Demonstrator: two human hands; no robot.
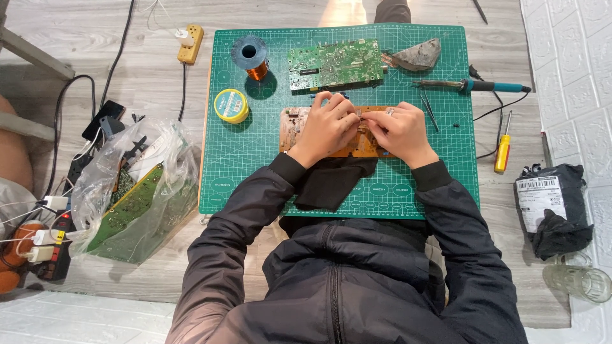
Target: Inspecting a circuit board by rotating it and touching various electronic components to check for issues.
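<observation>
two hands work over an orange circuit board (294,127) lying flat at the middle of the green cutting mat (242,165). the left hand (326,124) rests on the board, fingers curled down onto it; the right hand (398,130) pinches a small part at the board's top edge, too tiny to identify. just behind lies a green circuit board (335,64), with a copper wire spool (252,57) and a yellow tin (231,105) to the left. a soldering iron (472,85) and tweezers (428,108) sit right of the hands. a black cloth (331,181) lies below the board.
</observation>
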